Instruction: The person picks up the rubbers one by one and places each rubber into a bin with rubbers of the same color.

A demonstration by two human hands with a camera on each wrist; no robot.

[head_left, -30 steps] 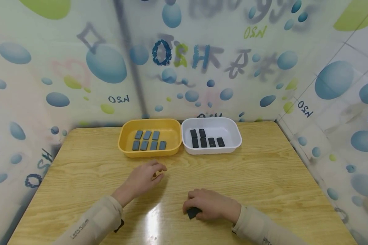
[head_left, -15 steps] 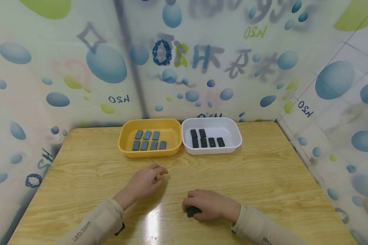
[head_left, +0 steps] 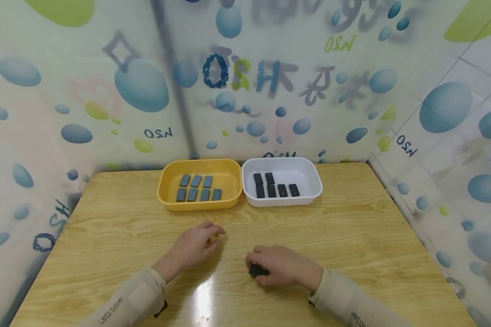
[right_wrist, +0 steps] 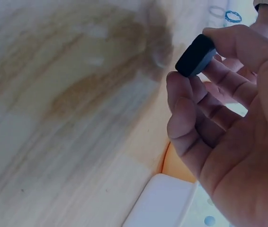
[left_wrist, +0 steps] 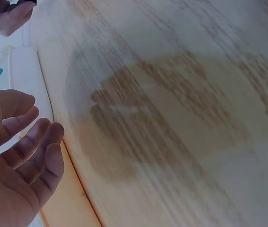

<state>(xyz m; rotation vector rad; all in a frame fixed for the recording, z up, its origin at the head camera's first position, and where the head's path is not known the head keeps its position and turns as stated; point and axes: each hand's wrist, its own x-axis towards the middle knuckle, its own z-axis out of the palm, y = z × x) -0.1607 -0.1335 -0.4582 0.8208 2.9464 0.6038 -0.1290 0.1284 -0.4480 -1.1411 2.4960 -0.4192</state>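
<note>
Between thumb and fingers, my right hand (head_left: 282, 267) pinches a small black block (right_wrist: 195, 56), held just over the table in front of the trays. The head view shows only part of that block, as the fingers cover the rest. My left hand (head_left: 194, 244) hovers above the table with loosely bent fingers and nothing in its grasp; it is nearest the yellow tray (head_left: 204, 205). Several grey-blue blocks (head_left: 205, 195) lie in two rows in that tray. In the white tray (head_left: 307, 171) several black blocks (head_left: 272, 190) lie towards the left and front.
Both trays stand side by side at the back of the wooden table (head_left: 352, 236), close to a patterned wall (head_left: 253, 109). Another wall (head_left: 446, 181) runs along the table's right side. Light glares off the tabletop near the front middle.
My right hand has risen slightly and shifted a little away from me, carrying the black block, which has tilted. My left hand has drawn back slightly from the yellow tray. The trays look the same.
</note>
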